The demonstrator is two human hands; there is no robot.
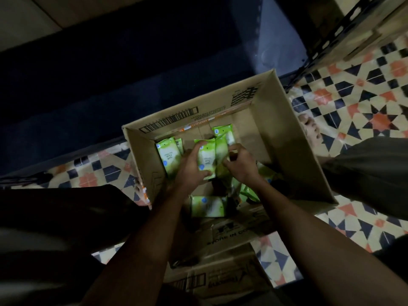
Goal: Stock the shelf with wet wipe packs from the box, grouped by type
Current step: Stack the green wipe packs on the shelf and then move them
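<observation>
Patterned tile floor (344, 102), dim light. Open cardboard box (284, 133) holds green wet wipe packs (166, 155). My left hand (192, 166) grips one upright pack (206, 160); my right hand (239, 162) pinches the neighbouring pack (221, 151).

Floor (362, 102): tiled in a cream, navy and orange star pattern, seen on both sides of the box.
Box (284, 138): cardboard, open-topped, set directly on the tiles; its near flap is folded down flat.
Foot (310, 129): bare, placed on the tiles just beside the box's right wall.
Rack (331, 40): a dark perforated metal post is stood on the tiles at upper right.
</observation>
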